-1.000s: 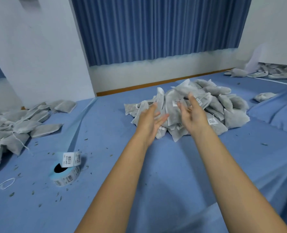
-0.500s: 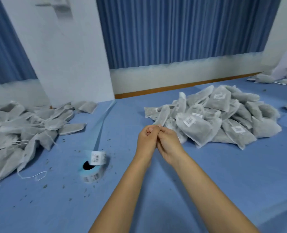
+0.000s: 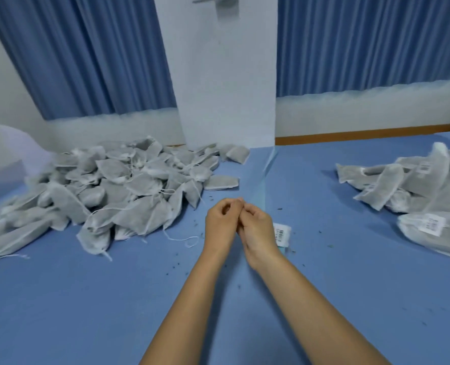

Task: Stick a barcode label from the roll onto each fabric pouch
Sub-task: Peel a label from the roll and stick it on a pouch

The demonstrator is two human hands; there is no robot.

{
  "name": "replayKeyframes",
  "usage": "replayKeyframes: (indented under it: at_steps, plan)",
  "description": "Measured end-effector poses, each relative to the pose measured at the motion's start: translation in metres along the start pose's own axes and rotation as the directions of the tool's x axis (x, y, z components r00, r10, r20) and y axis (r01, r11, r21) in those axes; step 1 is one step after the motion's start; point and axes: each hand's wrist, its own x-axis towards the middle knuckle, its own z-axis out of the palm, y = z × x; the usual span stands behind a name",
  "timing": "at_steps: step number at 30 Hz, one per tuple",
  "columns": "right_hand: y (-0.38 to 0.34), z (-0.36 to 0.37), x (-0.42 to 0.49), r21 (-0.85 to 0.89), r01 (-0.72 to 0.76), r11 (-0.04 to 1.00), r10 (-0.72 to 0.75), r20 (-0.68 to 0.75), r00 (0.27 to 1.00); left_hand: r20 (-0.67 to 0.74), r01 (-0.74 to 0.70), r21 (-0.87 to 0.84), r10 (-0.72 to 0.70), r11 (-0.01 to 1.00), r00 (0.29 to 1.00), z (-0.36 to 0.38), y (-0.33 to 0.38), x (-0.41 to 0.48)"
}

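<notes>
Two hands: your left hand [image 3: 222, 222] and right hand [image 3: 258, 230] are up together over the middle of the desk [image 3: 60, 299], fingers curled and fingertips touching. Whether they pinch anything small between them, I cannot tell.
One free barcode label [image 3: 283, 233]: it stands up just beyond your right hand, touching that hand's outline in this view.
Label roll [image 3: 282, 248]: almost all of it is hidden behind your right wrist, with only a teal sliver under the label showing. Your right hand is the nearer one to it.
Backing strip [image 3: 266, 180]: a pale band runs from beside your hands straight away toward the white pillar [image 3: 226, 88].
Many unlabelled pouches [image 3: 113, 196]: the heap lies to your left and a little ahead, so your left hand is nearer. The pouches point every which way, and one loose drawstring [image 3: 187, 239] trails toward your left wrist.
Labelled pouches [image 3: 416, 196]: this pile is well off to your right, barcodes facing up.
Coming move, as I judge it: peel with your right hand and reach left for a pouch with the other. Neither hand needs to cross over.
</notes>
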Motion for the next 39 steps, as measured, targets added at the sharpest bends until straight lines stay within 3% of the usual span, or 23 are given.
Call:
replayKeyframes:
  at_steps: [4,6,7,9,11,15,17,19,21,23,25,26,30,31,34,39]
  plan:
    - [0.037,0.022,0.003,-0.145,0.007,0.989,-0.007,-0.001,1.0,-0.128,0.021,0.066,-0.012,0.998,0.992,-0.033,-0.025,0.013]
    - [0.05,0.023,0.002,-0.249,0.03,0.968,-0.026,0.019,0.999,-0.23,0.009,0.237,0.047,0.972,0.972,-0.048,-0.039,0.023]
    - [0.057,0.021,0.002,-0.317,0.039,0.948,-0.032,0.029,0.999,-0.265,0.02,0.462,0.117,0.887,0.957,-0.056,-0.048,0.029]
    - [0.068,0.013,0.0,-0.472,0.052,0.88,-0.033,0.049,0.998,-0.228,0.077,0.856,0.239,0.511,0.944,-0.072,-0.064,0.045]
    - [0.074,0.008,0.0,-0.551,0.059,0.832,-0.018,0.08,0.997,-0.184,0.116,0.961,0.272,0.249,0.945,-0.083,-0.07,0.06]
    - [0.076,0.006,0.002,-0.591,0.084,0.802,-0.003,0.136,0.991,-0.127,0.122,0.992,0.281,0.034,0.951,-0.097,-0.075,0.085]
    - [0.078,0.005,0.002,-0.615,0.1,0.782,0.001,0.162,0.987,-0.124,0.124,0.992,0.27,0.015,0.955,-0.097,-0.075,0.092]
    - [0.078,0.005,0.001,-0.629,0.135,0.765,-0.019,0.188,0.982,-0.133,0.123,0.991,0.277,0.055,0.951,-0.084,-0.065,0.088]
    - [0.075,0.007,0.001,-0.644,0.184,0.742,-0.071,0.197,0.978,-0.133,0.087,0.983,0.303,0.161,0.944,-0.065,-0.051,0.075]
    - [0.07,0.008,0.003,-0.662,0.211,0.719,-0.126,0.175,0.977,-0.185,0.051,0.916,0.305,0.399,0.934,-0.049,-0.037,0.06]
    - [0.058,0.01,0.004,-0.681,0.197,0.705,-0.132,0.147,0.98,-0.28,0.063,0.726,0.211,0.684,0.937,-0.039,-0.021,0.047]
    - [0.051,0.01,0.004,-0.692,0.198,0.694,-0.128,0.152,0.98,-0.308,0.063,0.643,0.182,0.763,0.934,-0.037,-0.013,0.042]
    - [0.023,0.01,-0.002,-0.757,0.327,0.566,-0.168,0.282,0.945,-0.352,-0.076,0.6,0.348,0.797,0.869,-0.038,0.018,0.025]
    - [0.016,0.009,-0.005,-0.737,0.356,0.574,-0.167,0.32,0.933,-0.332,-0.136,0.583,0.388,0.801,0.86,-0.04,0.022,0.023]
    - [-0.009,0.0,-0.013,-0.591,0.387,0.708,-0.152,0.407,0.901,-0.261,-0.287,0.425,0.42,0.859,0.869,-0.039,0.028,0.018]
    - [-0.052,-0.038,-0.004,-0.416,0.269,0.869,-0.026,0.504,0.863,-0.081,-0.298,0.171,0.315,0.939,0.946,-0.027,0.018,0.013]
